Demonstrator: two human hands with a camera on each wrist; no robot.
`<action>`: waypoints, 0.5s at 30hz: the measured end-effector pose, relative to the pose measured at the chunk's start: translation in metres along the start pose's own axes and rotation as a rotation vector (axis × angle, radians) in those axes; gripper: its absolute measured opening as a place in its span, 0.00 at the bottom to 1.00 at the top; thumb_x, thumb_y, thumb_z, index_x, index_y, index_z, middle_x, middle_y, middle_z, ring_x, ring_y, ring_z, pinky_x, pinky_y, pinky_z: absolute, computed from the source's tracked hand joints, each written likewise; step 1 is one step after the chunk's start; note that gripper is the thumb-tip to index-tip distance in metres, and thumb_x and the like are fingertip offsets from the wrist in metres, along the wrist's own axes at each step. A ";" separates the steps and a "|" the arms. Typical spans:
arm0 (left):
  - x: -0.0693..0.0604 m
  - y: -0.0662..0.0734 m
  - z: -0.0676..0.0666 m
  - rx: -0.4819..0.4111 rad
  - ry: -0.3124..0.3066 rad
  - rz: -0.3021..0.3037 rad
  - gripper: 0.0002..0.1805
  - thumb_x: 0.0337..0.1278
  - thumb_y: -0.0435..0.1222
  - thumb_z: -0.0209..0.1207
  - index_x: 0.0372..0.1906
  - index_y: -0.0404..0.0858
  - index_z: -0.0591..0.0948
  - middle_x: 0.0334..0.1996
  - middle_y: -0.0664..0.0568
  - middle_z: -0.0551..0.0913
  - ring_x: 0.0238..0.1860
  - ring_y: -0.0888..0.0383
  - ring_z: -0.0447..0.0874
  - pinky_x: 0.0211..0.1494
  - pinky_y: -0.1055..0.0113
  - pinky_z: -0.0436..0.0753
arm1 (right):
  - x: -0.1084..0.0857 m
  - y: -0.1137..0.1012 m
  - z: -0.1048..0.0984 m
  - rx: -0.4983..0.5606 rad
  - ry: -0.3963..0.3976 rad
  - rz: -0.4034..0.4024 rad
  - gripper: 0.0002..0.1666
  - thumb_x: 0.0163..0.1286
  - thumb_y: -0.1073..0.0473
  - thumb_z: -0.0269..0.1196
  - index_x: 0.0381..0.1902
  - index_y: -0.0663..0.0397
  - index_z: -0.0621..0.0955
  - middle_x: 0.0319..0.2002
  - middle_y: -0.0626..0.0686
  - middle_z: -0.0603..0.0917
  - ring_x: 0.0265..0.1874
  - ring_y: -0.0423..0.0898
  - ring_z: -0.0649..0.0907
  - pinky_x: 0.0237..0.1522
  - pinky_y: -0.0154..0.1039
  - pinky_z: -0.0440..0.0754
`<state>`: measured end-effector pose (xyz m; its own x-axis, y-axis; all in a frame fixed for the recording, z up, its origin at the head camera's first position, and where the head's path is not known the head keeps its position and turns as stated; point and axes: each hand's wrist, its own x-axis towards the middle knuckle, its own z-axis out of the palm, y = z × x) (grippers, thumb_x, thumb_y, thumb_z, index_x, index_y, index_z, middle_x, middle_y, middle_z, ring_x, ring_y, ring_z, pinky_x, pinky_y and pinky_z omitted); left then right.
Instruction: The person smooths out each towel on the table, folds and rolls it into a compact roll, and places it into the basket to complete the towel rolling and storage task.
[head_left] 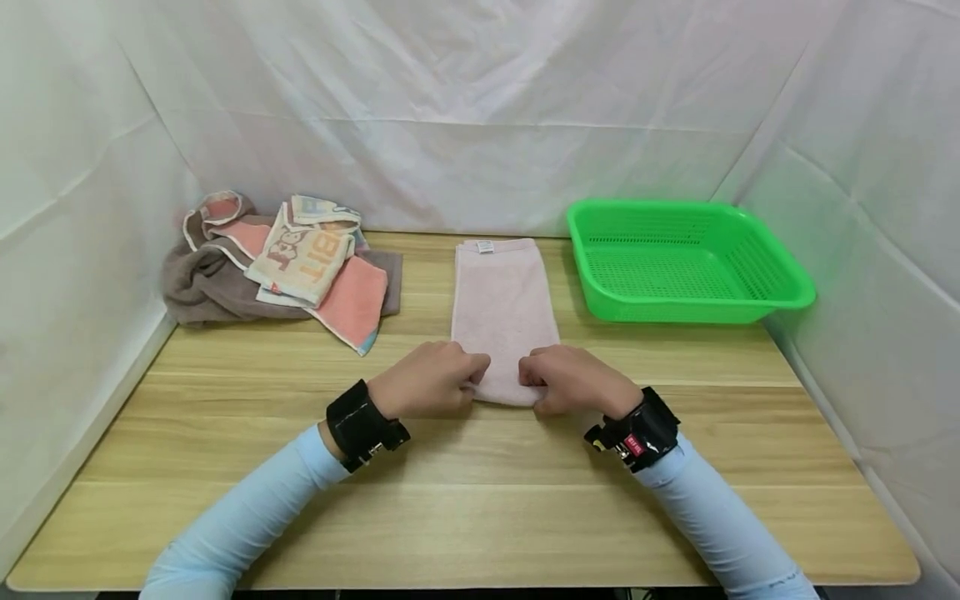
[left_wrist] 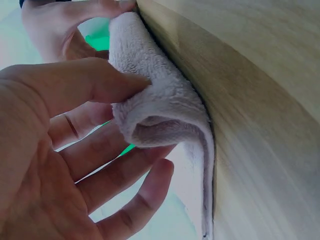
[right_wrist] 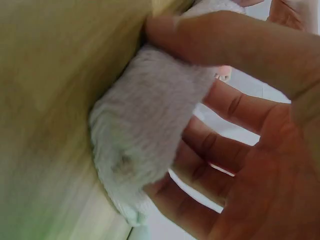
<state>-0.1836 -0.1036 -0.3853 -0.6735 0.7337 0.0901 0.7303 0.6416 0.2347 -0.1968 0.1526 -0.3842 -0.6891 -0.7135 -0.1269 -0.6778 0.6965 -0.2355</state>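
A pale pink towel (head_left: 504, 300) lies as a long narrow strip on the table, its white label at the far end. My left hand (head_left: 427, 380) pinches the near left corner, and my right hand (head_left: 579, 380) holds the near right corner. In the left wrist view the near end of the towel (left_wrist: 160, 107) is curled over into a loose roll, with the thumb on one side and fingers on the other. The right wrist view shows the other end of the roll (right_wrist: 150, 105), somewhat blurred, between thumb and fingers.
At the back left is a heap of cloths: a grey-brown towel (head_left: 217, 287), a coral cloth (head_left: 352, 300) and a cream printed cloth (head_left: 303, 258). A green plastic basket (head_left: 693, 312) stands at the back right. White curtains (head_left: 465, 117) enclose the wooden table (head_left: 480, 517).
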 end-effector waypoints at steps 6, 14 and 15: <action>0.001 -0.008 0.003 -0.099 -0.033 -0.038 0.09 0.67 0.30 0.54 0.47 0.46 0.74 0.20 0.58 0.74 0.25 0.60 0.73 0.32 0.67 0.74 | 0.004 0.010 -0.002 0.088 -0.006 -0.027 0.10 0.54 0.63 0.69 0.24 0.44 0.79 0.21 0.39 0.71 0.24 0.39 0.72 0.31 0.35 0.70; 0.004 -0.018 0.010 -0.159 -0.027 -0.041 0.11 0.74 0.28 0.51 0.52 0.46 0.75 0.36 0.53 0.77 0.33 0.57 0.76 0.40 0.66 0.78 | 0.005 0.031 0.001 0.315 0.012 -0.018 0.11 0.69 0.68 0.59 0.47 0.50 0.79 0.37 0.50 0.88 0.36 0.42 0.83 0.42 0.40 0.81; 0.005 -0.019 0.011 -0.144 -0.019 -0.030 0.11 0.74 0.28 0.52 0.51 0.46 0.77 0.38 0.54 0.77 0.34 0.58 0.76 0.40 0.66 0.78 | 0.006 0.033 0.001 0.312 0.032 -0.027 0.11 0.70 0.68 0.60 0.48 0.51 0.79 0.38 0.51 0.88 0.37 0.43 0.84 0.44 0.41 0.82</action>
<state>-0.1991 -0.1097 -0.3994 -0.6918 0.7194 0.0628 0.6847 0.6259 0.3735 -0.2226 0.1715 -0.3936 -0.6827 -0.7255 -0.0870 -0.5882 0.6163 -0.5237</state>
